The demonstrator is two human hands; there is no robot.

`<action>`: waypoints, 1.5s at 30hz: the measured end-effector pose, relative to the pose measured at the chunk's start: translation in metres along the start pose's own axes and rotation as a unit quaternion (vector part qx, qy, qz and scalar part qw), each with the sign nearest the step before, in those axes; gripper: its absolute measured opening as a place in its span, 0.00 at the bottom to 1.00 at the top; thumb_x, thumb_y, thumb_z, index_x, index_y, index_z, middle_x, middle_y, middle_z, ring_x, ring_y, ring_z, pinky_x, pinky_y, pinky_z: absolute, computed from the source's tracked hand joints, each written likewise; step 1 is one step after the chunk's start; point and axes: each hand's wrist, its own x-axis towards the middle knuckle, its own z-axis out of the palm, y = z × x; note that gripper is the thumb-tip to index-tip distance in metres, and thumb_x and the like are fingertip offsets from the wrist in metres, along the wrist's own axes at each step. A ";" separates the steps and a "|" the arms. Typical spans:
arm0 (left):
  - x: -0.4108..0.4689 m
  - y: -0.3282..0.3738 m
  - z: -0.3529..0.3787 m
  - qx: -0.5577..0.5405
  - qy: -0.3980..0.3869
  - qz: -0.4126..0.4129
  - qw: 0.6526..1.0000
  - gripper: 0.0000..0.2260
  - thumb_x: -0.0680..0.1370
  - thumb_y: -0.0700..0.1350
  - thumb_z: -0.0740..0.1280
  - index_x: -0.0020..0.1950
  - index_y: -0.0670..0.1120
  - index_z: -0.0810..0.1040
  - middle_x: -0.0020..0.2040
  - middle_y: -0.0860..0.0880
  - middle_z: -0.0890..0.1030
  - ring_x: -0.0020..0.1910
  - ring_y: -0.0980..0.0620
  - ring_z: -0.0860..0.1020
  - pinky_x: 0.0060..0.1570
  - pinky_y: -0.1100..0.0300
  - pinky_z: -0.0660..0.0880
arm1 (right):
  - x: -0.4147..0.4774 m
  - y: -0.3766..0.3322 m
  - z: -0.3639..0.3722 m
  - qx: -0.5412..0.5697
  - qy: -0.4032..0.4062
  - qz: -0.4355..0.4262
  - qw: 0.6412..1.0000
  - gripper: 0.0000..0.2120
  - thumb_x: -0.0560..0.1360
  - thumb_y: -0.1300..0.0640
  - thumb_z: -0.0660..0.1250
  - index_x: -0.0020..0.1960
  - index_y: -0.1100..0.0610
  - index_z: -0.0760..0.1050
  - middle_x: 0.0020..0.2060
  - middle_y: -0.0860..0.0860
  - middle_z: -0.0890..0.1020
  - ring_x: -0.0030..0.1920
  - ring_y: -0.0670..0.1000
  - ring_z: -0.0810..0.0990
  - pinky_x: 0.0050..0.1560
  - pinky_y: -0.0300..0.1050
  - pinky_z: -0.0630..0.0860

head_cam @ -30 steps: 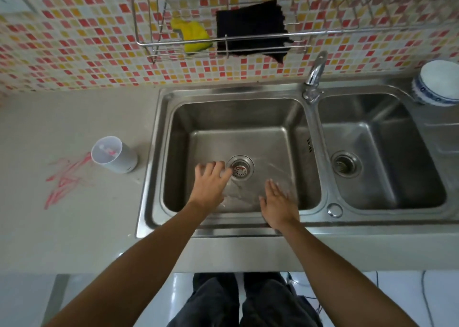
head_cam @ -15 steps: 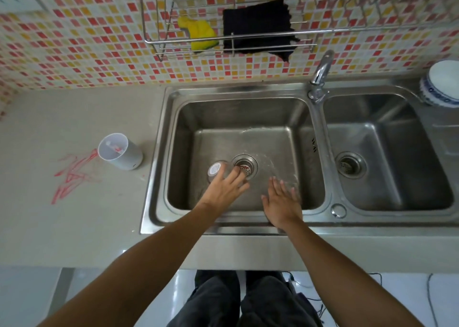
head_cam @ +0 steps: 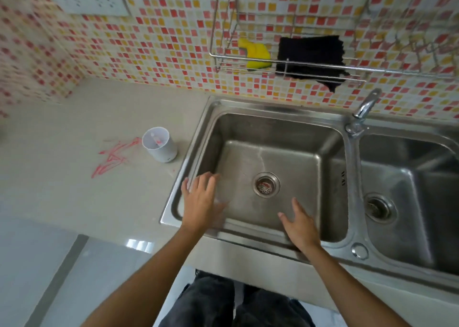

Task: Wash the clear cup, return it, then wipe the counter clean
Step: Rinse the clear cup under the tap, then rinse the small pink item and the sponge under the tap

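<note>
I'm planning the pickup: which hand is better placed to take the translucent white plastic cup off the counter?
Left. The left hand is at the steel sink's left wall, nearest the translucent white plastic cup; the right hand is farther right.

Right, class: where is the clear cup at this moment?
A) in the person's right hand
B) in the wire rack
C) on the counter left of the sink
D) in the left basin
C: the clear cup stands on the counter, beside the red marks.

The translucent white cup [head_cam: 160, 148] stands upright on the beige counter [head_cam: 74, 197], just left of the sink [head_cam: 198, 133], beside red scribbles [head_cam: 114, 159]; something red lies inside.
</note>
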 end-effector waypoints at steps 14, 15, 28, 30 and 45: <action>-0.015 -0.135 -0.058 -0.247 0.109 -0.210 0.940 0.38 0.68 0.59 0.76 0.71 0.44 0.65 0.66 0.48 0.71 0.63 0.47 0.68 0.62 0.54 0.70 | 0.023 -0.205 0.049 0.076 -0.044 -0.195 0.977 0.35 0.75 0.49 0.70 0.76 0.58 0.60 0.76 0.53 0.62 0.75 0.51 0.60 0.72 0.42 0.56; -0.012 -0.147 -0.059 -0.252 0.100 -0.209 0.940 0.38 0.68 0.58 0.76 0.71 0.44 0.64 0.66 0.47 0.71 0.63 0.47 0.68 0.62 0.55 0.70 | 0.024 -0.224 0.052 0.086 -0.048 -0.205 0.974 0.36 0.75 0.49 0.70 0.76 0.57 0.59 0.76 0.52 0.60 0.76 0.50 0.58 0.73 0.43 0.55; 0.016 -0.238 -0.040 -0.328 -0.038 -0.138 0.934 0.39 0.68 0.54 0.77 0.72 0.42 0.62 0.66 0.47 0.70 0.64 0.48 0.71 0.62 0.59 0.69 | 0.061 -0.360 0.103 0.103 -0.023 -0.243 0.964 0.36 0.67 0.56 0.77 0.70 0.54 0.64 0.62 0.48 0.74 0.62 0.52 0.74 0.53 0.38 0.66; 0.016 -0.243 -0.041 -0.335 -0.052 -0.117 0.934 0.41 0.68 0.56 0.77 0.73 0.43 0.61 0.68 0.47 0.68 0.66 0.48 0.70 0.63 0.59 0.68 | 0.062 -0.361 0.105 0.117 -0.016 -0.237 0.964 0.34 0.66 0.55 0.78 0.67 0.50 0.66 0.58 0.45 0.76 0.59 0.51 0.75 0.51 0.40 0.67; 0.141 -0.238 -0.087 -0.154 -0.048 0.151 0.975 0.13 0.82 0.44 0.61 0.65 0.48 0.77 0.59 0.45 0.79 0.57 0.44 0.72 0.54 0.57 0.67 | 0.060 -0.364 0.111 0.143 -0.039 -0.183 0.972 0.42 0.65 0.56 0.79 0.71 0.44 0.60 0.61 0.48 0.76 0.60 0.51 0.76 0.62 0.49 0.74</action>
